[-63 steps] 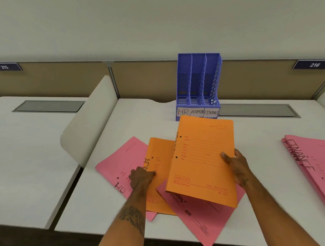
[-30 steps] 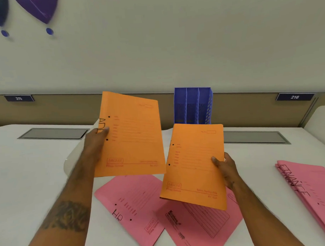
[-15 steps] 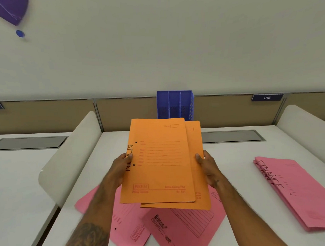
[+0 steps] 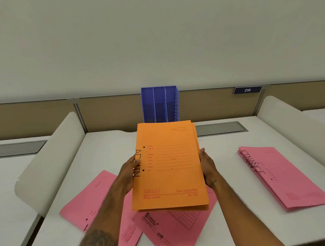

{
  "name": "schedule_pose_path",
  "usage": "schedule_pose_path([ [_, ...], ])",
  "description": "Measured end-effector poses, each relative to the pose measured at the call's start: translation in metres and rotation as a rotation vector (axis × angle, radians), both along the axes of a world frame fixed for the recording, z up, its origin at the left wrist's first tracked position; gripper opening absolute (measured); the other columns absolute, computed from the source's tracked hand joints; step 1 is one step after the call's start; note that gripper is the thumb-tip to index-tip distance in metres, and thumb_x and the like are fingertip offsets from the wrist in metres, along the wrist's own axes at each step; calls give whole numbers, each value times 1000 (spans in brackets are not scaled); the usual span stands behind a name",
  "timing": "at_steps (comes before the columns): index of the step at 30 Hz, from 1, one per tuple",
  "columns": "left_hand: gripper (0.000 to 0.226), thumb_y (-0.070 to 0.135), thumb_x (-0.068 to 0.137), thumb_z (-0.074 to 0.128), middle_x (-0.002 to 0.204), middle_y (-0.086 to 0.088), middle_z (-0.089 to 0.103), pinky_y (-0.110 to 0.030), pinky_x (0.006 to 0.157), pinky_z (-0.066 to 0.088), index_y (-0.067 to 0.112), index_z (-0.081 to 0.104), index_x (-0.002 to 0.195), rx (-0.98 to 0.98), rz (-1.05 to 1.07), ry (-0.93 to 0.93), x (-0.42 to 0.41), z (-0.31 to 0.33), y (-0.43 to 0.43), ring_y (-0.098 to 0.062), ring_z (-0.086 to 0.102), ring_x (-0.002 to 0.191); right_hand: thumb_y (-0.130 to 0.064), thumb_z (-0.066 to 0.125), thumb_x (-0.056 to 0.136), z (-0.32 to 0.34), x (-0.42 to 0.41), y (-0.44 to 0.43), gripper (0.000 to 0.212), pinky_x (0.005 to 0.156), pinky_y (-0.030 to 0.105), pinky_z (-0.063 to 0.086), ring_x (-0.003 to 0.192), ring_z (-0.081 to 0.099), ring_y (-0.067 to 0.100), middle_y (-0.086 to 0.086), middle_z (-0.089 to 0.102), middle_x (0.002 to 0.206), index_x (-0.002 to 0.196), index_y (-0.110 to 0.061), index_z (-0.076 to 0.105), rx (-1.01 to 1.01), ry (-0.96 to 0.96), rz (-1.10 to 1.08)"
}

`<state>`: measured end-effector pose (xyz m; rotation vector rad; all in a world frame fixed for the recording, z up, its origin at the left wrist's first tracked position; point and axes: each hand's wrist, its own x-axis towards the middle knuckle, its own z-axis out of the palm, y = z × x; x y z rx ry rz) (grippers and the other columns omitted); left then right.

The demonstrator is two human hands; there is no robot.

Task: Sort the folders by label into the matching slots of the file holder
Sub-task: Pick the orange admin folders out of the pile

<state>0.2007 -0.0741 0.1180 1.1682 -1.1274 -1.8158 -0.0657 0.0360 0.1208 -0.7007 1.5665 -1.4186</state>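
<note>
Two orange folders (image 4: pixel 168 166), stacked one on the other and marked ADMIN on the left edge, are held above the desk. My left hand (image 4: pixel 129 172) grips their left edge and my right hand (image 4: pixel 207 168) grips the right edge. Behind them, at the back of the desk, stands the blue file holder (image 4: pixel 160 104) with three slots; its labels are hidden by the folders. Two pink folders (image 4: pixel 98 200) lie flat on the desk under my arms. A pile of pink folders marked FINANCE (image 4: pixel 281 175) lies to the right.
The white desk (image 4: pixel 107 152) has curved white side dividers on the left (image 4: pixel 48 160) and right (image 4: pixel 294 125). A grey cable flap (image 4: pixel 221 129) is set in the desk behind the folders. A tan partition with a plate reading 216 (image 4: pixel 247 90) runs along the back.
My hands have brought the two orange folders together into one squared stack. The head view has tilted and moved nearer to the desk.
</note>
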Motion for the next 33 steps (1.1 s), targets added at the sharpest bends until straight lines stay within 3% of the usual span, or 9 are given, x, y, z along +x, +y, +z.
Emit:
schedule_pose_path([
  [2,37,15,103,42,100,-7,77,-39,67,60,36,72,108,-15,-1,-23,-12,-3,3,-22,75,81,-70,27,90,-2,-11,8,63,62,35,58,81,74,28,8,75,91,104,-25,69,0,-24,15],
  [6,33,18,103,43,107,-10,75,-48,79,60,33,67,120,-57,-70,-36,-43,-10,18,-30,74,93,-53,45,96,-7,-36,20,44,82,52,58,100,69,29,7,66,119,130,-24,49,6,27,29],
  [8,29,21,103,46,111,-8,74,-54,88,57,29,62,127,-88,-100,-49,-61,-15,26,-30,72,99,-45,49,97,-11,-53,25,46,87,55,54,104,66,30,8,61,125,136,-21,42,39,60,29],
  [11,28,22,102,50,110,-6,75,-54,88,57,25,61,129,-110,-117,-95,-92,-24,36,-28,73,98,-42,51,97,-18,-83,35,49,91,58,52,109,63,33,10,58,129,138,-18,39,82,66,27],
  [24,22,19,101,52,104,-3,76,-47,77,61,26,61,120,15,33,-157,-235,-87,99,-22,75,87,-31,58,96,-74,-225,59,41,93,53,51,107,62,32,13,61,126,132,-11,50,317,207,28],
  [27,20,19,99,56,106,-2,75,-47,84,60,26,63,117,14,31,-223,-249,-100,104,-21,75,89,-29,60,94,-87,-243,57,39,94,51,51,109,61,32,12,62,124,128,-9,54,385,287,18],
  [31,18,20,95,63,114,-2,72,-45,94,55,33,61,107,-14,-33,-380,-262,-111,100,-18,71,96,-28,60,95,-100,-257,51,36,85,37,51,103,60,29,11,63,121,125,-9,58,454,403,-16],
  [33,26,23,94,65,123,-3,67,-43,96,53,27,58,119,-20,-56,-442,-268,-116,94,-20,68,103,-26,60,95,-107,-262,48,36,86,37,51,104,59,29,12,62,122,126,-9,57,470,426,-37],
])
